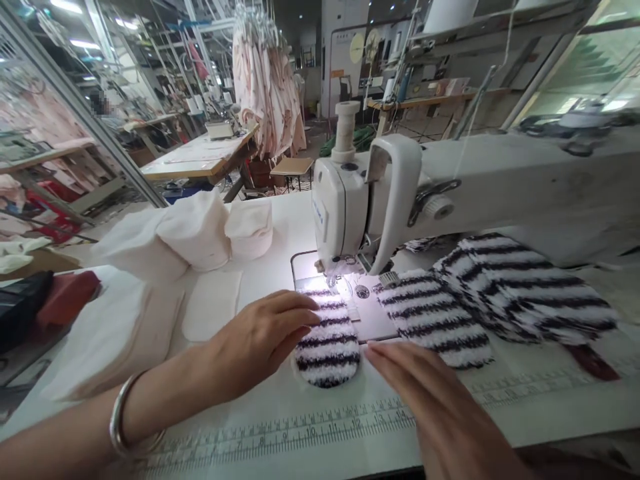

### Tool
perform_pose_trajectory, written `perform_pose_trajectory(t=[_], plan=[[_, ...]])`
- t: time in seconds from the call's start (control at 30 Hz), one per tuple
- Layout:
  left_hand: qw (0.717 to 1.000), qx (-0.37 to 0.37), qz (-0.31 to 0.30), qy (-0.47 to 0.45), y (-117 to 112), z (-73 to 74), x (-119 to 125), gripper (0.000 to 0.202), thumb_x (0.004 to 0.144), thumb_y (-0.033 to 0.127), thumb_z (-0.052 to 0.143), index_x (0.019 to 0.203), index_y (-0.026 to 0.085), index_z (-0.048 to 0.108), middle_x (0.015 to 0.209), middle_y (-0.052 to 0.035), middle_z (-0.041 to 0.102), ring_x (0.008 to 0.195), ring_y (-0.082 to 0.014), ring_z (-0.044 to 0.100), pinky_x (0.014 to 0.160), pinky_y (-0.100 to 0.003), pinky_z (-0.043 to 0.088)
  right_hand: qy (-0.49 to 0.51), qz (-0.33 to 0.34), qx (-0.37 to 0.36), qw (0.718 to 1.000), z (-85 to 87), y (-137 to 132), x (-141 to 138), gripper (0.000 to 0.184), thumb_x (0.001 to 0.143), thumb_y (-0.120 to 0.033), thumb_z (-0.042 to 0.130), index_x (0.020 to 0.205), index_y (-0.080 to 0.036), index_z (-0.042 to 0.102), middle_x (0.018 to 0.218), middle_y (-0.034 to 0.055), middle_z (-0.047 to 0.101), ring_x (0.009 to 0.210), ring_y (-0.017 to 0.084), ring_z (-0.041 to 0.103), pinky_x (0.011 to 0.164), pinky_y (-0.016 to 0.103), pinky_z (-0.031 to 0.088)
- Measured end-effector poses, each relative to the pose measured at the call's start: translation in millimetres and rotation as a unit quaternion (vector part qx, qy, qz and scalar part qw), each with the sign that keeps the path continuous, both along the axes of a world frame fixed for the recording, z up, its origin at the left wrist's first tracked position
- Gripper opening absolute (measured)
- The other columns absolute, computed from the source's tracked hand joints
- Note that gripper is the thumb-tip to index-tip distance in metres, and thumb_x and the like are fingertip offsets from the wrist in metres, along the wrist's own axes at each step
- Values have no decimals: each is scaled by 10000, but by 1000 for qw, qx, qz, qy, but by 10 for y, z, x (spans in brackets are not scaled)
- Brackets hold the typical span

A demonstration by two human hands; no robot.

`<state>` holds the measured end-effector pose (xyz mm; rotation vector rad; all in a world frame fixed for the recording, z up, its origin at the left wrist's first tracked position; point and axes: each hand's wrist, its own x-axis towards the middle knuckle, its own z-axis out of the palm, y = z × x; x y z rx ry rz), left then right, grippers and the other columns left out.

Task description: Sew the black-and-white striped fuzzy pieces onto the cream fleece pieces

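The striped fleece piece lay just in front of the sewing machine, its far end under the needle; it looked light, soft and limp. I had my left hand flat on its left edge and my right hand flat beside its right edge, neither gripping. Pressing down at the edges seemed the surest hold.

Both hands, left hand and right hand, press the striped fleece piece under the sewing machine.

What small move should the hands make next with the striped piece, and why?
Probably slide the black-and-white striped fluffy oval piece slightly forward under the white sewing machine: its far end lies lit beneath it, left hand flat on it, right hand beside it.
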<state>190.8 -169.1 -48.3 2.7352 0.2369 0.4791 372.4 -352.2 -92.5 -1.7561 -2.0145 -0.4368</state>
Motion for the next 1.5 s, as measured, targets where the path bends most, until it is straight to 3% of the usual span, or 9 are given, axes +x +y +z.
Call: perform_pose_trajectory(t=[0.17,0.33,0.53,0.7,0.93,1.17,1.3,1.4,1.5], plan=[[993,-4,-104,47,-83,-79,19,245,957,143,451,1111,104,637,1156,-111,654,1117,-182,594,982,-297,508,-43,-40,-20,998,-199,-65,-419,436,876,-104,425,1289,-162,554,1284,75,598,1161,237,556,866,347,502],[991,14,-118,55,-87,-171,21,261,961,181,461,1160,104,612,1212,-115,641,1184,-187,565,1078,-318,435,-82,-89,-11,993,-320,21,-582,381,868,-99,455,1199,-185,624,1212,96,645,1081,249,612,800,341,493],[994,-19,-92,59,11,-190,47,246,954,192,472,1145,137,616,1232,-105,626,1179,-192,568,1044,-332,472,-51,-92,28,994,-380,140,-500,408,909,-91,322,1143,-179,645,1175,96,664,1090,237,604,821,345,454],[996,-33,-68,41,113,-243,90,247,951,172,471,1162,155,598,1244,-94,612,1170,-172,569,1027,-320,482,-41,-77,11,996,-373,290,-441,440,891,-66,295,1177,-131,623,1230,146,623,1170,283,546,854,385,436],[999,-15,-50,2,227,-294,154,292,952,163,459,1226,165,558,1240,-113,615,1204,-193,545,1036,-367,470,5,-72,-2,997,-307,473,-315,548,819,48,274,1211,-156,597,1285,82,596,1220,240,495,948,391,370],[1000,26,-11,10,274,-335,201,286,958,157,433,1216,155,556,1184,-122,614,1144,-217,567,975,-398,504,41,-23,-5,999,-238,638,-85,571,792,45,281,1207,-186,596,1289,65,567,1234,215,451,981,390,361],[998,41,20,38,272,-336,217,279,964,139,403,1192,171,561,1073,-106,621,1081,-224,566,890,-406,531,72,-21,-26,997,-156,732,75,589,777,42,291,1177,-239,619,1087,73,617,986,194,565,789,340,473],[998,43,33,42,280,-306,243,246,946,149,440,1150,168,575,1027,-99,599,964,-214,570,796,-380,537,46,-2,-61,997,-78,793,231,656,741,66,285,1174,-292,624,995,54,628,704,138,561,566,250,458],[998,56,21,37,336,-279,280,209,908,179,509,1101,161,590,1020,-95,586,897,-205,547,757,-362,520,29,6,-75,997,-42,803,261,677,716,85,276,1144,-298,635,1003,48,630,699,133,563,539,234,453]])
